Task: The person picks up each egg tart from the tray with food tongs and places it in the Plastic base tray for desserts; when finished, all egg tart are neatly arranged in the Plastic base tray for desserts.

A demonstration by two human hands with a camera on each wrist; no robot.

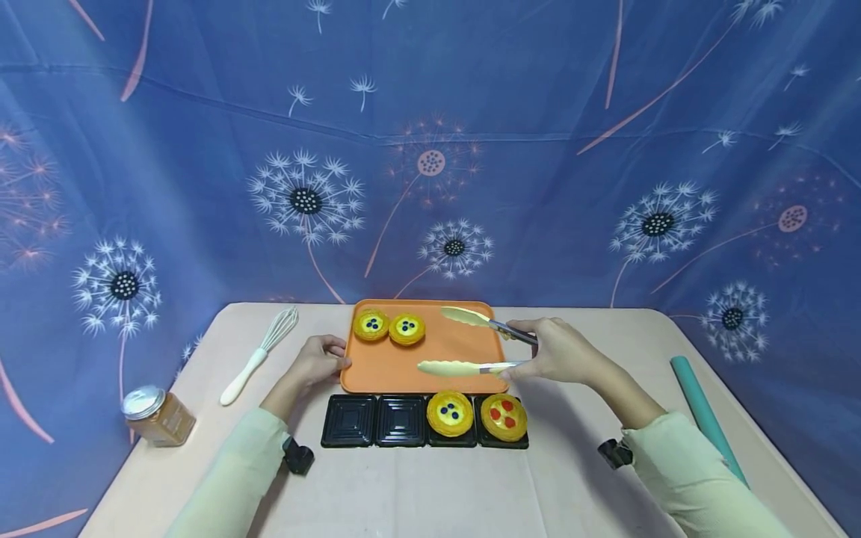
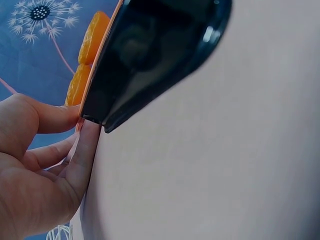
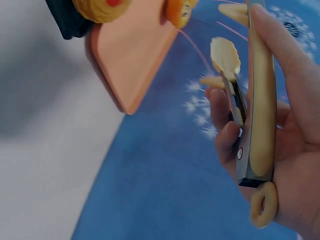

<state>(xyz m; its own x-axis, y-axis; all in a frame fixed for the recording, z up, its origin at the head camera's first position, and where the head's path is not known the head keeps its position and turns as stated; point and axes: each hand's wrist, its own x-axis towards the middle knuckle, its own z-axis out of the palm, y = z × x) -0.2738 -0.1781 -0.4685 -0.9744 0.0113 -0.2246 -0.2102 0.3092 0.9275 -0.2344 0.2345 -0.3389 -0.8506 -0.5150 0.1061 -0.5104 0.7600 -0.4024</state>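
My left hand pinches the left rim of an orange tray, thumb on one side and fingers on the other in the left wrist view. Two egg tarts with blue berries sit at the tray's back left. Over the tray's right part, my right hand grips cream-tipped tongs, their arms spread apart with nothing between. Along the tray's front edge runs a row of black square boxes. A blue-berry tart is in the third from the left, and a tart with red pieces in the rightmost.
A whisk with a white handle lies left of the tray. Further left stands a jar with a silver lid. At the table's right edge lies a green roll. A blue dandelion-print cloth hangs behind the table.
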